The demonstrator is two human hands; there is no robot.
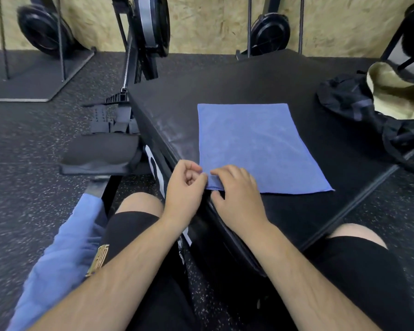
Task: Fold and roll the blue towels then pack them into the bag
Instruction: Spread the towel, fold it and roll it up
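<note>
One towel [256, 144] lies folded flat on the surface [296, 87]. The left hand [184, 187] and right hand [237, 194] each set their grip pinching its near-left corner. Rolling looks barely begun. A blue heap [62, 247] waits, and the open bag [359, 106] shows no blue.

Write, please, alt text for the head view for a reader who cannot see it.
A left hand and right hand pinch the near left corner of a blue towel lying flat on a black box. An open bag lies at the box's far right, and more towels lie heaped by the person's left leg.
</note>
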